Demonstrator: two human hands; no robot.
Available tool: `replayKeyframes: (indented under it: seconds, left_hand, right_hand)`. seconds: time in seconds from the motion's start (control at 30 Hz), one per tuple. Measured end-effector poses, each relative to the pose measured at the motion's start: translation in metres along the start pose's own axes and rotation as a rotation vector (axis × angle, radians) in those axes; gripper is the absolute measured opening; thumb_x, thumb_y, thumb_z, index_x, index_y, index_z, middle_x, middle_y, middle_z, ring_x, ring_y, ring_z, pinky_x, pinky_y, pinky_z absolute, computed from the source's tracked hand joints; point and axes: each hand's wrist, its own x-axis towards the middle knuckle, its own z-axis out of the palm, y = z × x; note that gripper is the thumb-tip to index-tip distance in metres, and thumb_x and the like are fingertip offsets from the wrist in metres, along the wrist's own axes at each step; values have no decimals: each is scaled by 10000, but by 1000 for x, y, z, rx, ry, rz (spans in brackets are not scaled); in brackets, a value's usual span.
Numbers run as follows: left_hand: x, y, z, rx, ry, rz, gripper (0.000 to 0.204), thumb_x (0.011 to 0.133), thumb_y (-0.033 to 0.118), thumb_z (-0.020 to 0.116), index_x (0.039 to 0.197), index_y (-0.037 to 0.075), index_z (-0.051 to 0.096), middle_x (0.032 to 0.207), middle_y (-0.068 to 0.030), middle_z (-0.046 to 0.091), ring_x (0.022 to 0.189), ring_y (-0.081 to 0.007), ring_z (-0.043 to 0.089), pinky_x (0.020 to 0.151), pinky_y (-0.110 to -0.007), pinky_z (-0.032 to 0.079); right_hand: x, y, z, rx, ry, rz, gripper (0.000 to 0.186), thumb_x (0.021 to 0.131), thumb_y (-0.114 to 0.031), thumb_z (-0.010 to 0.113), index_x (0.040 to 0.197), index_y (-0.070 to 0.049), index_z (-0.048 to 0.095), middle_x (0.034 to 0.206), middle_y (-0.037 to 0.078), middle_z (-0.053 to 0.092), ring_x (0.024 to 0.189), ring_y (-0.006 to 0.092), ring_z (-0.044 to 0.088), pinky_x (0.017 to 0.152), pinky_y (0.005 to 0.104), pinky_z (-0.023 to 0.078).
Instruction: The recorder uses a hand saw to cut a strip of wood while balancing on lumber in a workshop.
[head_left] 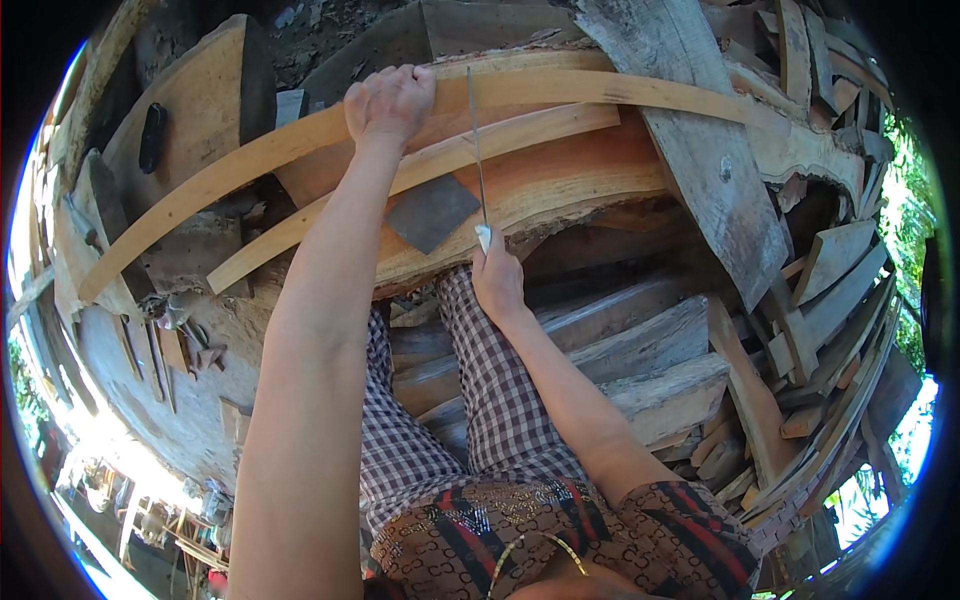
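My left hand [392,103] is closed over a long pale wooden strip [560,88] that lies across the work pile. Just right of that hand, a thin blade seen edge-on crosses the strip; it looks like a hand saw [478,160]. My right hand [498,282] is wrapped round its pale handle, nearer to my body. Below the first strip lies a second, shorter strip [530,131], which the blade also crosses. Both rest over a thick plank [570,190] with a rough bark edge. A dark grey square piece [432,214] sits on that plank, left of my right hand.
A weathered grey board [690,140] slants across the planks on the right. Stacked rough timber [650,350] lies beside my legs, with more offcuts [830,300] at far right. A black oblong object [152,138] rests on a board at far left.
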Motion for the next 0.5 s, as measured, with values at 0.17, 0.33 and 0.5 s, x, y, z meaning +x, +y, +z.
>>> replayKeyframes:
  seconds: [0.17,0.33,0.5]
  left_hand:
    - [-3,-2,16,1,382,152,337,808,278,479,563,113,640,668,-115,663,607,-275,643,512,-420,490]
    - [-1,-1,5,-156,246,26,262,793,265,509,614,142,655,687,-103,664,635,-289,638,598,-433,496]
    - [-2,1,6,-201,236,20,259,813,278,487,709,122,666,762,-88,675,736,-253,649,693,-416,484]
  right_hand:
    - [34,-8,3,9,161,-161,307,901,-213,504,1131,-10,496,821,299,622,810,462,611,706,554,476]
    - [14,5,7,-129,3,-24,472,901,-188,519,1337,-49,402,1030,279,617,927,436,606,797,513,486]
    - [12,3,-2,-51,8,-80,393,920,-149,484,1289,-25,430,979,292,618,895,443,607,763,524,478]
